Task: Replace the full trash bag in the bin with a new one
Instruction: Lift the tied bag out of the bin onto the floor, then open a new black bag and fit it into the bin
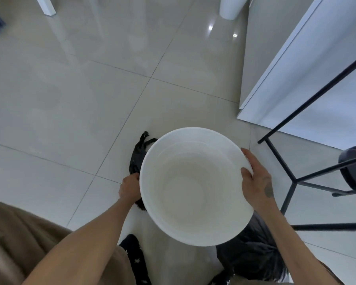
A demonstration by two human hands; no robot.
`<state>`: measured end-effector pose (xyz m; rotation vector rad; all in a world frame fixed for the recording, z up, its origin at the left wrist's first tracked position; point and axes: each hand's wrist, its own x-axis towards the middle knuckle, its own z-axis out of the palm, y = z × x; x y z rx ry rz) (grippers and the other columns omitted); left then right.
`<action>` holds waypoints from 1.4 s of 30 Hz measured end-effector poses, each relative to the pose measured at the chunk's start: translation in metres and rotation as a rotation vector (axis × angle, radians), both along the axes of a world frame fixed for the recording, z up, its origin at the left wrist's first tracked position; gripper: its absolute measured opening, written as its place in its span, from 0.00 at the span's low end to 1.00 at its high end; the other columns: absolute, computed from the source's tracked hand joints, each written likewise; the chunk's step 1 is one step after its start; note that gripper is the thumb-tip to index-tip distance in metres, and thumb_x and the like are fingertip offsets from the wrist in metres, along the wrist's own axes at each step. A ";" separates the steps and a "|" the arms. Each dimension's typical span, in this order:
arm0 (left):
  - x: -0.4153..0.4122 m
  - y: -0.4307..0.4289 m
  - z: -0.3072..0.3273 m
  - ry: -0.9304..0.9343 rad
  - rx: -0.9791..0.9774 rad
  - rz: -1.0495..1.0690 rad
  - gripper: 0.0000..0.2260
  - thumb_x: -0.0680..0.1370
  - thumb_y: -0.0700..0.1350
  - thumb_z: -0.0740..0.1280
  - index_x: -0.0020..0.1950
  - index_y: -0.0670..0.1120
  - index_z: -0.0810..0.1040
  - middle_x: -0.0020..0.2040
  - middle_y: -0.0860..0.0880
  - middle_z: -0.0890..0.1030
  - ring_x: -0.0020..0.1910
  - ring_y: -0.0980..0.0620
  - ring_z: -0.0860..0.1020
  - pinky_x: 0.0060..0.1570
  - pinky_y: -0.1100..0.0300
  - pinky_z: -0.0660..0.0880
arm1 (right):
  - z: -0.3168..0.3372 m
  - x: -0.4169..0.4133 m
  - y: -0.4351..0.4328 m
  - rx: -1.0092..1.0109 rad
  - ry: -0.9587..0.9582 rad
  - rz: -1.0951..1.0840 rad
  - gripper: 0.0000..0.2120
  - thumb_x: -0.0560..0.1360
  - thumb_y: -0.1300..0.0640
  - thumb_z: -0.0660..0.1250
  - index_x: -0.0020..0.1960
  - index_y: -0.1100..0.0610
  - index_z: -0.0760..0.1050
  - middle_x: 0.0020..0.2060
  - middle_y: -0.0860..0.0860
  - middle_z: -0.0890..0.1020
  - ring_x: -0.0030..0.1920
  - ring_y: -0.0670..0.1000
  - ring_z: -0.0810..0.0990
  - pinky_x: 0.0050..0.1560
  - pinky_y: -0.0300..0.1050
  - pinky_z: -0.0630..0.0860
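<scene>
A round white bin (195,188) stands open below me on the tiled floor, with no bag and nothing inside. My right hand (256,182) grips its right rim, thumb over the edge. My left hand (130,189) is at the bin's left side, closed on a crumpled black trash bag (138,155) that lies on the floor against the bin; the bin hides part of that bag. A dark bundle, possibly another bag (253,249), lies on the floor below the bin on the right.
A black metal stool frame (294,179) stands close on the right. Behind it is a white cabinet (308,79). A white cylinder (232,7) and a white furniture leg (45,5) stand at the far edge. My foot in a star-patterned sock (136,262) is near the bin.
</scene>
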<state>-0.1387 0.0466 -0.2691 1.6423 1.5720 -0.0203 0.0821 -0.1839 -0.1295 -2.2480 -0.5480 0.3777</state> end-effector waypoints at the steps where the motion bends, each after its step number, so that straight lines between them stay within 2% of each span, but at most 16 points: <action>1: -0.002 0.001 0.005 0.009 -0.021 -0.044 0.13 0.76 0.39 0.65 0.32 0.45 0.69 0.35 0.46 0.77 0.32 0.48 0.75 0.36 0.57 0.73 | 0.000 -0.001 -0.001 -0.002 0.008 -0.011 0.28 0.80 0.71 0.57 0.76 0.51 0.67 0.59 0.46 0.75 0.41 0.21 0.74 0.38 0.14 0.65; 4: -0.012 0.008 0.029 0.027 -0.030 -0.152 0.10 0.74 0.41 0.67 0.32 0.43 0.74 0.35 0.46 0.78 0.33 0.48 0.77 0.32 0.58 0.75 | 0.001 -0.007 -0.006 -0.031 0.022 -0.055 0.29 0.81 0.70 0.56 0.76 0.47 0.67 0.59 0.49 0.78 0.39 0.31 0.76 0.34 0.20 0.68; 7: -0.023 0.021 0.069 0.032 0.062 -0.180 0.06 0.72 0.38 0.65 0.36 0.46 0.76 0.39 0.48 0.80 0.41 0.45 0.80 0.43 0.50 0.82 | 0.006 -0.020 -0.007 -0.028 0.033 -0.074 0.28 0.81 0.69 0.55 0.76 0.47 0.66 0.61 0.55 0.80 0.41 0.44 0.77 0.42 0.32 0.73; 10: -0.031 0.035 0.117 -0.015 0.204 -0.174 0.09 0.71 0.35 0.63 0.40 0.49 0.77 0.40 0.47 0.79 0.42 0.44 0.78 0.45 0.50 0.81 | 0.011 -0.032 -0.003 -0.021 0.037 -0.092 0.27 0.81 0.69 0.54 0.76 0.50 0.66 0.62 0.60 0.79 0.49 0.54 0.77 0.50 0.44 0.75; 13: -0.039 0.048 0.170 -0.117 0.341 -0.123 0.23 0.73 0.35 0.64 0.66 0.49 0.80 0.59 0.43 0.83 0.53 0.42 0.80 0.49 0.55 0.78 | 0.018 -0.046 0.001 -0.018 0.051 -0.080 0.26 0.82 0.68 0.54 0.77 0.52 0.63 0.63 0.62 0.78 0.53 0.58 0.77 0.54 0.50 0.77; 18: -0.051 0.043 0.261 -0.379 0.538 -0.192 0.32 0.69 0.28 0.60 0.70 0.49 0.77 0.59 0.46 0.83 0.50 0.51 0.79 0.53 0.59 0.78 | 0.037 -0.058 0.013 -0.175 -0.122 -0.048 0.30 0.82 0.49 0.61 0.80 0.55 0.56 0.78 0.58 0.63 0.76 0.63 0.62 0.72 0.62 0.64; 21: -0.053 0.020 0.304 -0.612 0.595 -0.278 0.32 0.70 0.26 0.60 0.68 0.52 0.79 0.57 0.59 0.81 0.50 0.69 0.79 0.52 0.74 0.75 | 0.071 -0.068 0.033 0.192 -0.057 0.009 0.34 0.77 0.40 0.65 0.78 0.50 0.60 0.74 0.52 0.70 0.73 0.57 0.68 0.65 0.54 0.73; 23: -0.051 -0.001 0.319 -0.767 0.546 -0.341 0.33 0.71 0.25 0.61 0.66 0.57 0.80 0.57 0.66 0.80 0.55 0.73 0.78 0.53 0.73 0.76 | 0.099 -0.075 0.048 0.389 0.246 0.096 0.41 0.69 0.31 0.68 0.77 0.43 0.60 0.68 0.44 0.75 0.66 0.49 0.76 0.53 0.40 0.75; 24: -0.050 -0.012 0.322 -0.828 0.501 -0.373 0.34 0.72 0.25 0.62 0.65 0.59 0.80 0.58 0.66 0.81 0.57 0.69 0.78 0.55 0.68 0.78 | 0.111 -0.079 0.054 0.461 0.411 0.154 0.43 0.67 0.28 0.69 0.77 0.41 0.59 0.67 0.42 0.75 0.64 0.47 0.77 0.53 0.40 0.75; 27: -0.041 -0.043 0.318 -0.951 0.366 -0.473 0.36 0.73 0.24 0.62 0.67 0.62 0.78 0.62 0.64 0.81 0.63 0.58 0.79 0.55 0.52 0.81 | 0.127 -0.075 0.059 0.711 0.787 0.285 0.39 0.71 0.39 0.74 0.76 0.52 0.65 0.68 0.54 0.78 0.65 0.54 0.79 0.66 0.55 0.74; 29: -0.036 -0.057 0.307 -0.949 0.365 -0.553 0.40 0.71 0.24 0.62 0.72 0.63 0.72 0.66 0.65 0.78 0.67 0.60 0.76 0.61 0.58 0.78 | 0.130 -0.073 0.055 0.807 0.893 0.425 0.29 0.76 0.48 0.73 0.72 0.58 0.72 0.68 0.59 0.78 0.67 0.59 0.77 0.69 0.60 0.71; 33: -0.034 -0.066 0.277 -0.853 0.297 -0.689 0.49 0.72 0.28 0.67 0.78 0.68 0.52 0.67 0.74 0.72 0.66 0.68 0.73 0.64 0.68 0.72 | 0.120 -0.070 0.041 0.811 0.792 0.347 0.18 0.73 0.62 0.75 0.62 0.57 0.81 0.62 0.59 0.83 0.62 0.60 0.81 0.65 0.59 0.75; 36: -0.032 -0.063 0.268 -0.746 0.255 -0.661 0.53 0.71 0.48 0.78 0.76 0.72 0.39 0.61 0.71 0.77 0.58 0.65 0.79 0.57 0.66 0.78 | 0.111 -0.071 0.035 0.815 0.710 0.204 0.18 0.71 0.69 0.73 0.58 0.56 0.82 0.57 0.58 0.85 0.58 0.59 0.84 0.58 0.57 0.80; 38: -0.026 -0.060 0.272 -0.681 0.349 -0.526 0.51 0.68 0.63 0.76 0.78 0.68 0.42 0.61 0.67 0.73 0.53 0.59 0.79 0.49 0.66 0.75 | 0.110 -0.074 0.032 0.833 0.621 0.097 0.20 0.71 0.72 0.73 0.59 0.56 0.81 0.55 0.56 0.86 0.55 0.57 0.85 0.56 0.55 0.82; 40: -0.017 -0.057 0.277 -0.649 0.475 -0.392 0.43 0.67 0.71 0.69 0.78 0.64 0.56 0.53 0.60 0.78 0.46 0.58 0.78 0.45 0.66 0.73 | 0.112 -0.078 0.035 0.818 0.512 0.020 0.20 0.70 0.73 0.72 0.59 0.56 0.81 0.52 0.53 0.87 0.53 0.54 0.86 0.54 0.52 0.82; 42: -0.006 -0.057 0.285 -0.683 0.368 -0.341 0.35 0.69 0.74 0.64 0.74 0.63 0.65 0.42 0.52 0.83 0.39 0.58 0.81 0.43 0.63 0.77 | 0.112 -0.084 0.040 0.765 0.430 -0.017 0.20 0.70 0.74 0.72 0.57 0.56 0.81 0.49 0.50 0.88 0.51 0.51 0.87 0.53 0.51 0.83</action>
